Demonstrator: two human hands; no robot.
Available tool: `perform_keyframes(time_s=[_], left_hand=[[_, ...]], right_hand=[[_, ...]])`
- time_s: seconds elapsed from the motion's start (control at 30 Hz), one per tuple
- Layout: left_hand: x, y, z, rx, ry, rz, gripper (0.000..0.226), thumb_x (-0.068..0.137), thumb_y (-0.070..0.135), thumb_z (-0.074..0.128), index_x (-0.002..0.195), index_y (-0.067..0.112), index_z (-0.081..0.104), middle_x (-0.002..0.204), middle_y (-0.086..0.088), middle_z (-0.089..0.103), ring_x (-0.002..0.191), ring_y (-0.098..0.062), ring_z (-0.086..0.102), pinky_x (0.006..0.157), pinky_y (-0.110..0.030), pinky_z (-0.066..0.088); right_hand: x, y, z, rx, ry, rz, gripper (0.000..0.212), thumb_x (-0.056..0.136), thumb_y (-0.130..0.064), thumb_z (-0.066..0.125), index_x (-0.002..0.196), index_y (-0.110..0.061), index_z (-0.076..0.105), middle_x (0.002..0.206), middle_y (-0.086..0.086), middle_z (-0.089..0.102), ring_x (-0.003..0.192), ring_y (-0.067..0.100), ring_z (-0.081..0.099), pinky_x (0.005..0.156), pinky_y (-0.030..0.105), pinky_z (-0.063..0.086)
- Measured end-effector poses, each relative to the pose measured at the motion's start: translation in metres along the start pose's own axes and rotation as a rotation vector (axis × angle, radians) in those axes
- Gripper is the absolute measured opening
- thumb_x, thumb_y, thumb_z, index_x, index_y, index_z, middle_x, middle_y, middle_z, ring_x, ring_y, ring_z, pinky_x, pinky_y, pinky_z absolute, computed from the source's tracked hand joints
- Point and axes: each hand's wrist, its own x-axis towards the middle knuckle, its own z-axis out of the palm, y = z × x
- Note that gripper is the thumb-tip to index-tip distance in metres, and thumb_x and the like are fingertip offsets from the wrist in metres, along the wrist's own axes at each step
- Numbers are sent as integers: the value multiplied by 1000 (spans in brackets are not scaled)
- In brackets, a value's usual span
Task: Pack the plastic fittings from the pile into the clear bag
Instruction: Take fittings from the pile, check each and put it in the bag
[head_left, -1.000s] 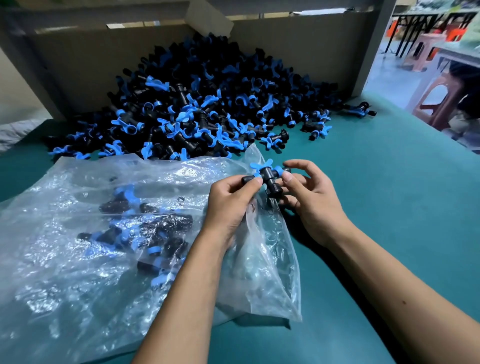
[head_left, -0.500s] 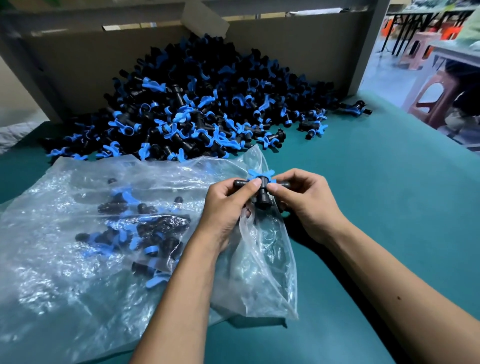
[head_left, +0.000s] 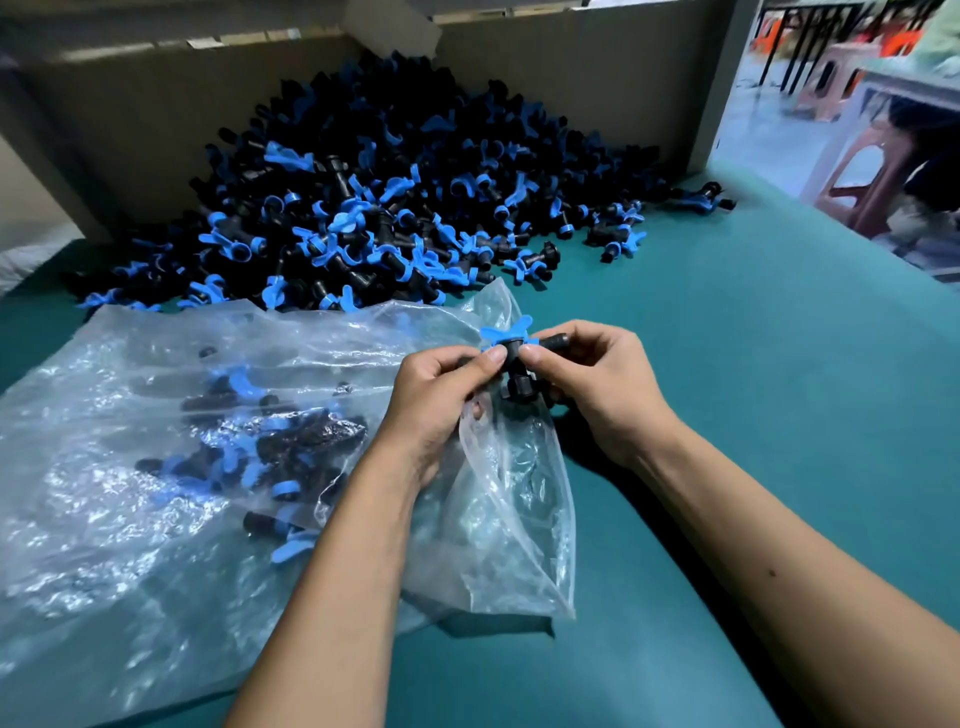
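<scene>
On the green bench (head_left: 727, 364), one fitting (head_left: 511, 358) is pinched by both the left hand (head_left: 441, 395) and right hand (head_left: 597, 384), its crossbar lying three-to-nine. The bag (head_left: 208, 441) mouth lies just below at six; the pile (head_left: 374, 197) at twelve.

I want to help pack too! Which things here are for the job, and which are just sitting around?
For the job:
- pile of fittings
- clear bag
- fitting gripped by left hand and right hand

Just sitting around:
- cardboard box behind the pile
- stool
- green table
</scene>
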Motion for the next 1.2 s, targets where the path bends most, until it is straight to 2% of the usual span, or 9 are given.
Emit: perform_keyframes(time_s=[0.17,0.3,0.57,0.63,0.77,0.87,0.97,1.07,1.2], left_hand=[[0,0,-3,-25,28,-16,21,94,9,69,99,-12,73,93,-29,72,83,-30,67,80,-37,58],[1,3,-8,-59,39,-20,29,92,12,69,107,-13,69,65,-8,69,41,-5,55,43,-16,47],[-2,4,-2,-114,72,-38,23,92,13,70,103,-7,73,62,-4,67,41,-6,52,40,-16,44],[0,1,-4,-99,119,-3,27,91,16,71,103,-7,73,60,-1,66,42,-6,52,42,-16,44],[1,-1,3,-85,153,84,22,93,20,74,90,-1,79,69,-16,66,59,-23,60,63,-29,53],[-2,0,5,44,60,173,28,84,34,80,86,6,80,73,-18,61,61,-24,52,62,-32,44],[-6,3,4,54,-5,241,36,82,39,80,97,6,80,72,-4,70,57,-10,58,55,-19,46],[-5,8,1,30,46,342,19,85,11,80,103,5,78,92,-8,78,80,-11,72,71,-19,55],[-4,16,-3,-22,125,412,23,86,-8,74,104,7,77,102,-6,79,96,-13,73,82,-20,56]], right_hand=[[0,2,-1,44,45,9,16,79,-26,82,83,-12,76,71,4,68,54,14,52,54,25,42],[5,-1,-5,214,194,33,9,88,-21,76,80,-17,77,72,1,64,55,12,44,56,26,40],[4,-1,-4,222,280,19,12,88,-17,77,93,-8,70,75,6,62,59,15,48,58,27,44],[2,1,-2,93,310,-43,21,87,-22,79,91,-11,61,76,6,60,62,18,52,58,33,47],[-8,2,9,-394,77,-218,33,77,-41,84,91,-26,58,85,-7,68,70,19,63,66,29,53],[-7,2,11,-487,108,-263,37,75,-28,88,94,-21,58,86,-6,68,74,14,66,69,25,54],[-9,-4,9,-19,125,-73,10,93,-16,71,94,-9,65,89,14,74,66,17,64,61,29,54],[-7,-11,3,550,65,202,24,104,-19,50,101,1,64,96,20,74,61,12,61,54,16,50],[-4,-13,-1,665,46,285,30,105,-24,48,103,2,63,94,19,75,57,10,58,50,13,47]])
